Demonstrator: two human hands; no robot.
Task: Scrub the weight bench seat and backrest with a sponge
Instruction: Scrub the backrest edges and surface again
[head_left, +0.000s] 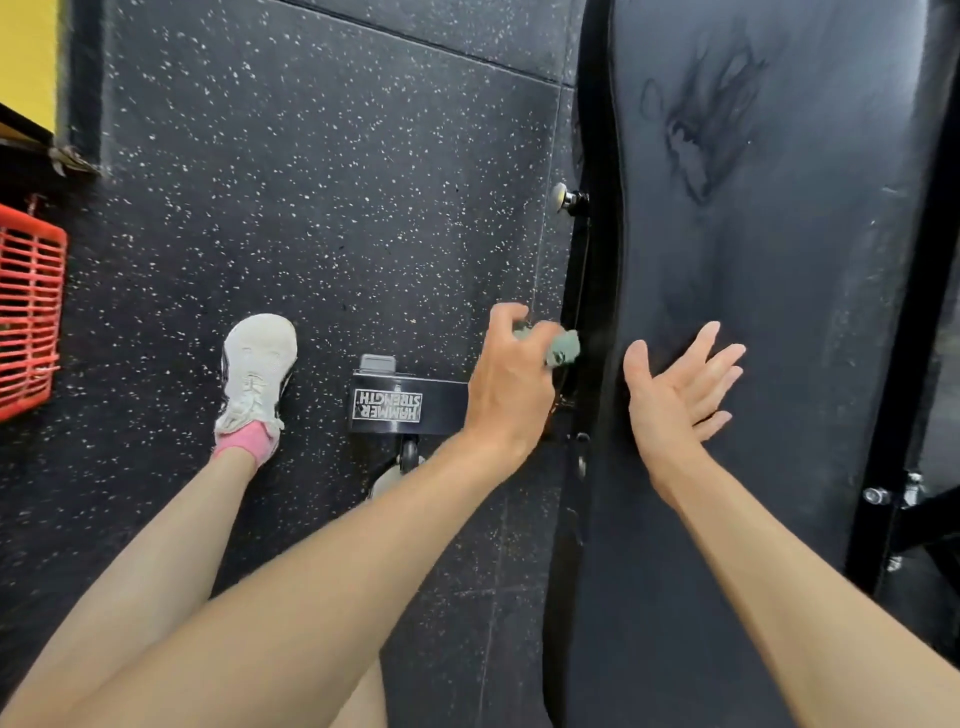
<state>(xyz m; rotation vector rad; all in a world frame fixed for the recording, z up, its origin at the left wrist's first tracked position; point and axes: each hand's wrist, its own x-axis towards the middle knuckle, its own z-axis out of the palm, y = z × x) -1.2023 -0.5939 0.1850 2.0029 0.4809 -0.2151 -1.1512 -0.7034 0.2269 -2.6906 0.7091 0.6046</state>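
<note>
The black padded weight bench (769, 322) runs up the right side of the head view, with a dark wet smear high on its pad. My left hand (511, 384) hovers just off the bench's left edge and grips a small grey-green sponge (563, 349) in curled fingers. Above the pad, my right hand (680, 395) is held palm up with its fingers spread and holds nothing.
The floor is black speckled rubber (311, 182). A bench foot labelled Hammer Strength (400, 405) sticks out left of the bench. My white shoe (257, 374) stands beside it. A red plastic basket (28, 306) sits at the left edge. A metal knob (563, 197) juts from the frame.
</note>
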